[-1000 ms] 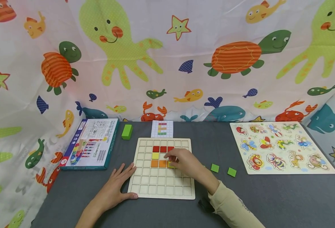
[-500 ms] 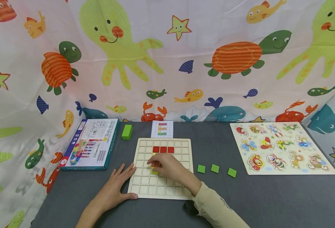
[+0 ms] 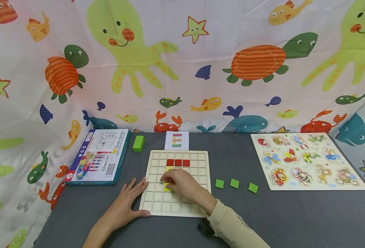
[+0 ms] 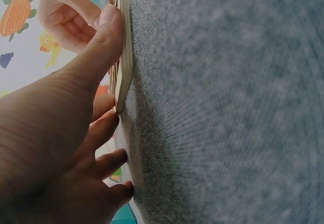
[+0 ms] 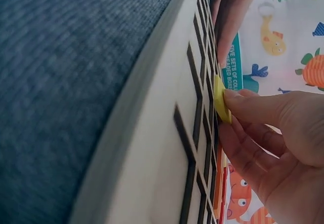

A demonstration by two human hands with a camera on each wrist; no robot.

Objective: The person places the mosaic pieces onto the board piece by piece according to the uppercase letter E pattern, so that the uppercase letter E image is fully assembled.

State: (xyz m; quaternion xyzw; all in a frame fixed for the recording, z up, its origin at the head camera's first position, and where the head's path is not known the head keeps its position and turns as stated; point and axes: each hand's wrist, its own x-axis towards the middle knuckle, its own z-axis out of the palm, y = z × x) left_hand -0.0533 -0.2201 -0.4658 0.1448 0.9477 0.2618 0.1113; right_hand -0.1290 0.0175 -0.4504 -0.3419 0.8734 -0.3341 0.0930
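Note:
My right hand [image 3: 186, 186] is over the wooden grid board [image 3: 176, 207], pinching a yellow square tile [image 5: 219, 100] between thumb and fingertips. The tile's lower edge meets the grid in the right wrist view; whether it lies flat in a cell I cannot tell. My left hand [image 3: 127, 203] rests with spread fingers along the board's left edge, its thumb at the near left corner. A row of red tiles [image 3: 178, 163] sits toward the board's far side. Below it, another yellow tile [image 3: 169, 168] shows partly; my right hand hides the orange tiles in the head view.
Green tiles [image 3: 234, 183] lie right of the board. Behind it are a pattern card [image 3: 186, 141] and a green block [image 3: 138, 143]. A flat box [image 3: 98, 155] lies at left, an animal picture board [image 3: 309, 162] at right. A printed cloth [image 3: 201, 96] hangs behind.
My right hand has moved left across the board with the yellow tile and lowered it below the orange row, uncovering the green tiles at right. The left hand stays in place.

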